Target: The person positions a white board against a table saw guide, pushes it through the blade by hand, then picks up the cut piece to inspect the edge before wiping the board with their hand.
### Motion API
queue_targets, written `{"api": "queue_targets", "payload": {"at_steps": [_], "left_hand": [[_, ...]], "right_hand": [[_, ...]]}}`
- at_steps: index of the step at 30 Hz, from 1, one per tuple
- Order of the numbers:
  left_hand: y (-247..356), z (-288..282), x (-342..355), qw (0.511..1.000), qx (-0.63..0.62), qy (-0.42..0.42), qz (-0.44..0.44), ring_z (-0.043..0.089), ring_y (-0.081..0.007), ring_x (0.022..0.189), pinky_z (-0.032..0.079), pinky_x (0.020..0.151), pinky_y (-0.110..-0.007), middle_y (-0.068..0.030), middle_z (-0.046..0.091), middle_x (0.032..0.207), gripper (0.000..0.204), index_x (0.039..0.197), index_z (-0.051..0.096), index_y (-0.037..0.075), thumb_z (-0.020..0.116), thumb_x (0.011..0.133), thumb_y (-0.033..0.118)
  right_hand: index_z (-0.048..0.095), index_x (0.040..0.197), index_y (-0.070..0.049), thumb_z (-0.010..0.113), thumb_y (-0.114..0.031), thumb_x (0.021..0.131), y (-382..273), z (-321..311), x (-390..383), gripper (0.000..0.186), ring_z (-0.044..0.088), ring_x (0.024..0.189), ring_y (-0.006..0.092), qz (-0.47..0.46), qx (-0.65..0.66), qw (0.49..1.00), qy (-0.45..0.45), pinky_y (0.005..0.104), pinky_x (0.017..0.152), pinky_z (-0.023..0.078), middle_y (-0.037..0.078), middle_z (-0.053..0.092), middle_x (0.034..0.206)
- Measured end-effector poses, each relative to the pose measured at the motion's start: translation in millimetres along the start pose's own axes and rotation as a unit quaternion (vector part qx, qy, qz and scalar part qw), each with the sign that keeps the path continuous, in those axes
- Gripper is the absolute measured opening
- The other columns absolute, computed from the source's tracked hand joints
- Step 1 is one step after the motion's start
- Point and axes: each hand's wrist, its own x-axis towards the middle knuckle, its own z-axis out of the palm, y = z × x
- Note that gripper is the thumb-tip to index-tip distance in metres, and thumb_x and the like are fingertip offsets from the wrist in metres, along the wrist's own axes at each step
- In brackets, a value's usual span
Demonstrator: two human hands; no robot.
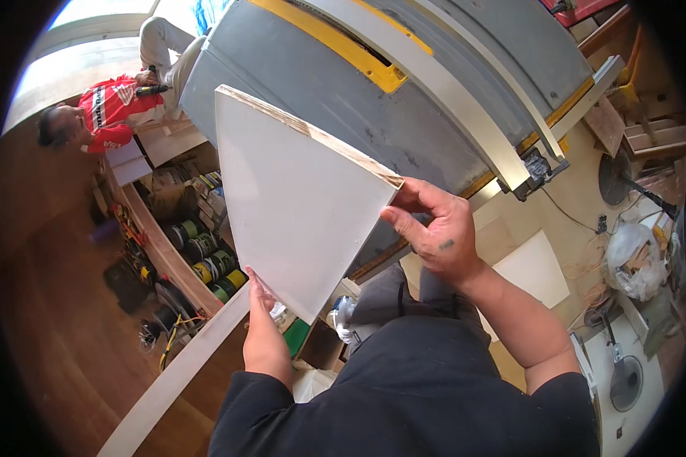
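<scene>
A white-faced plywood board is held up in front of me, tilted, its bare layered edge turned to the far right. My right hand pinches its right corner, thumb on the white face and fingers behind. Along the lower left edge, my left hand grips the board, with most of its fingers hidden behind it. Beyond the board lies a grey table saw top with yellow parts and pale metal rails.
At the far left a person in a red shirt sits holding a power drill. Several tins fill a wooden shelf on the left. A plastic bag, a fan and a white panel are on the right.
</scene>
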Motion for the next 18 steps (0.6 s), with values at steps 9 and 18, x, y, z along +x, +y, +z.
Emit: {"api": "queue_targets", "payload": {"at_steps": [9,18], "left_hand": [[4.5,-4.5,-19.4,1.0,0.009,0.009,0.027,0.041,-0.0386,0.152,0.032,0.122,-0.065,-0.0104,0.041,0.169,0.129,0.165,0.036,0.012,0.062,0.071,0.097],[6.7,-19.8,-35.6,0.992,0.017,0.07,0.106,0.058,-0.0379,0.136,0.049,0.111,-0.06,-0.0167,0.055,0.155,0.117,0.155,0.044,0.004,0.066,0.078,0.09]], "right_hand": [[0.073,0.12,-0.002,0.065,-0.009,0.101,-7.4,-11.8,-8.4,0.022,0.064,0.074,0.0082,0.086,-0.001,0.995,0.059,0.0258,0.068,0.054,0.004,0.074,0.085],[0.063,0.095,-0.004,0.081,-0.025,0.096,8.2,-72.9,-62.4,0.028,0.059,0.073,0.0068,0.088,-0.159,0.983,-0.03,0.0253,0.066,0.05,0.0,0.064,0.086]]}}
